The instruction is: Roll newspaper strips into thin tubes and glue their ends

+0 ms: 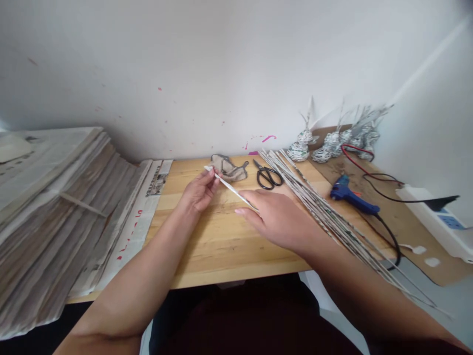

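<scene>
A thin rolled newspaper tube slants between my two hands above the wooden table. Near its far, wider tip, my left hand pinches it between thumb and fingers. My right hand is closed around the lower end, which disappears under the fingers. Just beyond my left hand lies a crumpled grey-brown cloth. Black-handled scissors rest to its right, with their blades pointing away. A bundle of long paper tubes lies beside my right hand and passes under the right forearm.
Tall stacks of newspaper fill the left side. At right, a blue glue gun and its cord lie on brown cardboard, near a white power strip. Several woven paper figures stand against the wall.
</scene>
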Demonstrator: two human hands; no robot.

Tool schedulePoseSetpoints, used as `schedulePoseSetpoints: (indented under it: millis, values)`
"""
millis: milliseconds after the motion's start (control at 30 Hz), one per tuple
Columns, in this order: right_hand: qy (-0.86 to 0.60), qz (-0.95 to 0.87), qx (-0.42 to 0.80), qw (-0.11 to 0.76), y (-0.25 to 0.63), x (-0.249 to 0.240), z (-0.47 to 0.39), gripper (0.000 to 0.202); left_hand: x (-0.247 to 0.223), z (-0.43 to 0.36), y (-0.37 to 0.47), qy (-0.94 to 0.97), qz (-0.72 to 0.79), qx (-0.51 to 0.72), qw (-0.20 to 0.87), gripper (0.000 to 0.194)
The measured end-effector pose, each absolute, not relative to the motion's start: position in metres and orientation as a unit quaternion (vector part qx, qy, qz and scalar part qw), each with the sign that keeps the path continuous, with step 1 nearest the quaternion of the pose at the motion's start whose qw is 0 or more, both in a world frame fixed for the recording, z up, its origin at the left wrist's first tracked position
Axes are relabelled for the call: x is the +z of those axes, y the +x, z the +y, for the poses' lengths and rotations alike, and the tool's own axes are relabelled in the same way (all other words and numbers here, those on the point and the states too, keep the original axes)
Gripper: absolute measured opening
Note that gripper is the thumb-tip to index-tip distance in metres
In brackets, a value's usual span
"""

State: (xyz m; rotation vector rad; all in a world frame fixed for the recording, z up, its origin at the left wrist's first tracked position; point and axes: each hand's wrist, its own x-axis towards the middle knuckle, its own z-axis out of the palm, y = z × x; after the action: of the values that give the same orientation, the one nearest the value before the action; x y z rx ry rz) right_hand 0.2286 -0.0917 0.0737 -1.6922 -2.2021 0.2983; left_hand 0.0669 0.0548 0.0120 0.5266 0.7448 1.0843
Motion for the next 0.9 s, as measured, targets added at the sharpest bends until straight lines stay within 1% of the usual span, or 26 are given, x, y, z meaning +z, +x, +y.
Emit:
schedulePoseSetpoints:
  millis: [100,233,267,300,333,400,467,500,533,567,600,667,733,800,900]
  values:
    - [-0.605,-0.764,0.151,0.167,0.243,0.076,-0.125,0.035,0.014,0.059,0.063,0.235,0.349,0.508,0.752,0.016]
    - [-0.624,-0.737,0.23,0.119,0.273,0.069,-0.163,0.031,0.014,0.063,0.06,0.224,0.359,0.502,0.755,0.013]
    - [-0.628,-0.732,0.236,0.118,0.284,0.067,-0.169,0.031,0.015,0.063,0.06,0.221,0.361,0.502,0.754,0.012]
    - [-0.64,-0.724,0.227,0.121,0.296,0.066,-0.173,0.032,0.015,0.063,0.059,0.218,0.364,0.504,0.752,0.012]
    - [-0.668,-0.706,0.189,0.141,0.311,0.066,-0.174,0.03,0.016,0.063,0.059,0.217,0.367,0.505,0.751,0.012]
    - [-0.742,-0.648,0.047,0.167,0.345,0.065,-0.171,0.028,0.017,0.063,0.059,0.22,0.368,0.499,0.753,0.013]
    - [-0.798,-0.585,-0.06,0.127,0.378,0.063,-0.162,0.025,0.017,0.06,0.061,0.237,0.364,0.479,0.763,0.013]
    - [-0.816,-0.567,-0.077,0.085,0.392,0.061,-0.158,0.028,0.016,0.058,0.062,0.248,0.362,0.467,0.767,0.013]
    - [-0.838,-0.538,-0.083,0.049,0.405,0.057,-0.154,0.033,0.015,0.055,0.065,0.262,0.36,0.456,0.771,0.013]
    - [-0.852,-0.519,-0.066,0.017,0.415,0.053,-0.15,0.04,0.014,0.052,0.067,0.275,0.358,0.446,0.773,0.014]
    - [-0.861,-0.507,-0.036,-0.001,0.422,0.049,-0.147,0.042,0.013,0.049,0.07,0.289,0.357,0.437,0.774,0.014]
    - [-0.862,-0.507,-0.009,-0.003,0.43,0.038,-0.144,0.048,0.01,0.042,0.075,0.312,0.349,0.423,0.776,0.015]
    - [-0.864,-0.504,-0.014,0.006,0.433,0.029,-0.141,0.054,0.009,0.035,0.079,0.331,0.335,0.41,0.781,0.015]
    - [-0.866,-0.5,-0.029,0.004,0.436,0.025,-0.138,0.055,0.008,0.029,0.083,0.342,0.329,0.399,0.784,0.018]
    - [-0.859,-0.507,-0.075,0.005,0.44,0.03,-0.134,0.045,0.007,0.023,0.086,0.349,0.326,0.389,0.788,0.02]
